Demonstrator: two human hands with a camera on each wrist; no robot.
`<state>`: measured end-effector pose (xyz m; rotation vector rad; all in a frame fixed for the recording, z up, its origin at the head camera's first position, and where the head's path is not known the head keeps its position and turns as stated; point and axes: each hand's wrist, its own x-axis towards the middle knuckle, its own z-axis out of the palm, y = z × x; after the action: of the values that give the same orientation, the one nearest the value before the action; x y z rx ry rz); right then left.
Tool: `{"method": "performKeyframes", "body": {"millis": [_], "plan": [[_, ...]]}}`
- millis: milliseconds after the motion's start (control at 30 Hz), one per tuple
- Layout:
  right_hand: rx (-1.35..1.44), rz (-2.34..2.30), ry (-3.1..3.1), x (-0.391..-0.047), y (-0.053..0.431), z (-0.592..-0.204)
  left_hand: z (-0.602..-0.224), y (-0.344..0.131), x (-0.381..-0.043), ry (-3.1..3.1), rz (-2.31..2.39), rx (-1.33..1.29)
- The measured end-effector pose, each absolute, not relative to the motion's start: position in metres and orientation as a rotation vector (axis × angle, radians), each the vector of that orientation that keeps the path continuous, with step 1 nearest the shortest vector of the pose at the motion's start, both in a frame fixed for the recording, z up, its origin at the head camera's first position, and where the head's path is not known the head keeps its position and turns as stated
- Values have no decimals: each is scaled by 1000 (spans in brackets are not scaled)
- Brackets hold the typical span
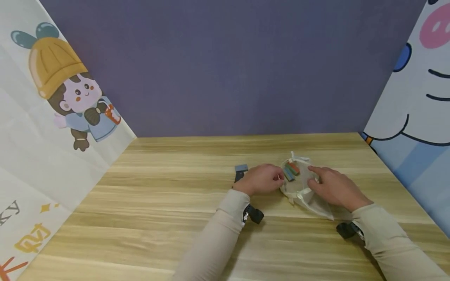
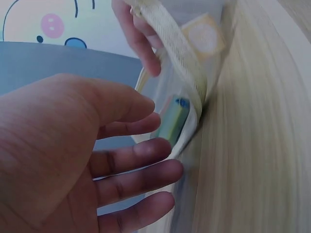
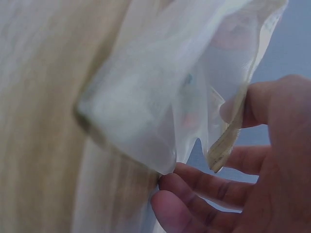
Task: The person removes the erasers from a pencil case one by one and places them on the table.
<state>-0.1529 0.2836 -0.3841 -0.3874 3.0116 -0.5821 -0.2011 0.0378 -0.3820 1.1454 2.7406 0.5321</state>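
A translucent pouch (image 1: 306,197) with a pale fabric rim lies on the wooden table, its mouth spread apart. Inside its left part are small coloured blocks, an orange-red block (image 1: 293,168) and a green one (image 2: 172,121) with a blue end. My right hand (image 1: 335,188) pinches the rim at the right, the thumb (image 3: 255,104) partly inside the mouth. At the pouch's left edge is my left hand (image 1: 261,179), its fingers loosely bent and slightly spread, holding nothing. Those fingertips overlap the rim in the left wrist view.
Just left of the left hand, a grey-blue block (image 1: 241,168) lies on the table (image 1: 158,203) beside a black item (image 1: 239,176), partly hidden by that hand. A dark panel (image 1: 225,70) rises behind the table, with cartoon-printed side panels (image 1: 31,128) on both sides.
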Motion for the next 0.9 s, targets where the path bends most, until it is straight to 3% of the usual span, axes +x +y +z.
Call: {"method": "performKeyframes", "body": {"millis": [900], "plan": [[-406, -563, 3045, -152, 282, -385, -388, 69, -196, 2889, 408, 1082]]}}
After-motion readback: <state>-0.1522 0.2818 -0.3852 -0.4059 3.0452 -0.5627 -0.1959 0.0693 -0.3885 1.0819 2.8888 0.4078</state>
